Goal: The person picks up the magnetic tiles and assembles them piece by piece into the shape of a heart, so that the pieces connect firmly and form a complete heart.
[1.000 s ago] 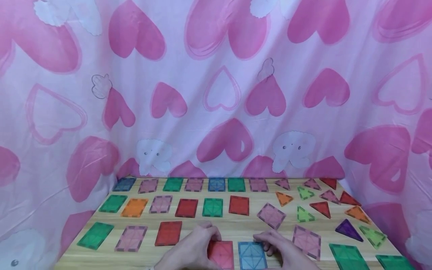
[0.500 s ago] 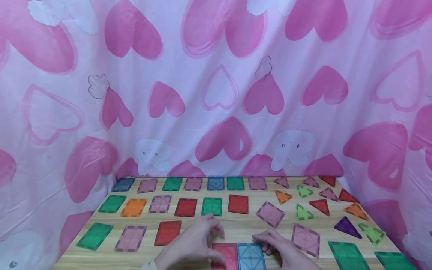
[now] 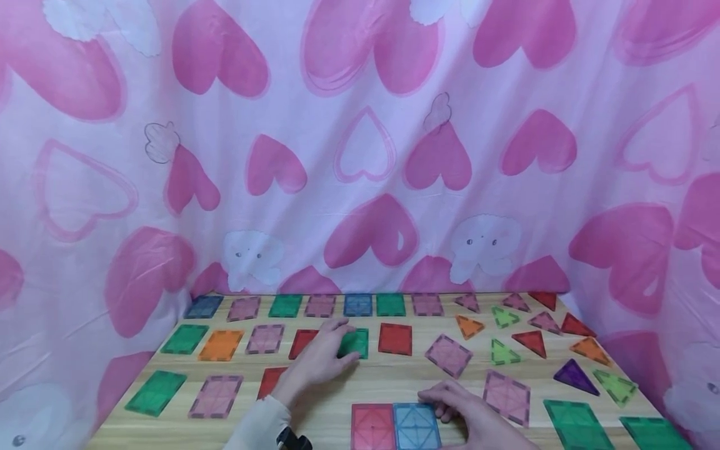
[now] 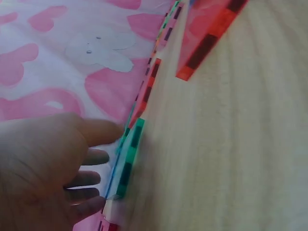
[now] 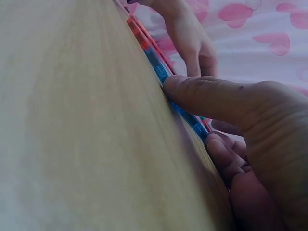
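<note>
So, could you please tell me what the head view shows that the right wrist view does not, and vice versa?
Only the head view: the purple triangle and the orange square. Only the right wrist view: the right thumb's tip overlapping the near side face of the blue tile. Both: the left hand, the right hand, the red tile beside the blue one, and the heart-print curtain.

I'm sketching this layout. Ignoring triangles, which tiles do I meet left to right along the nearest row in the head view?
First green tile, first pink tile, partly covered red tile, pinkish-red tile, blue tile, second pink tile, second green tile, last green tile.
</note>
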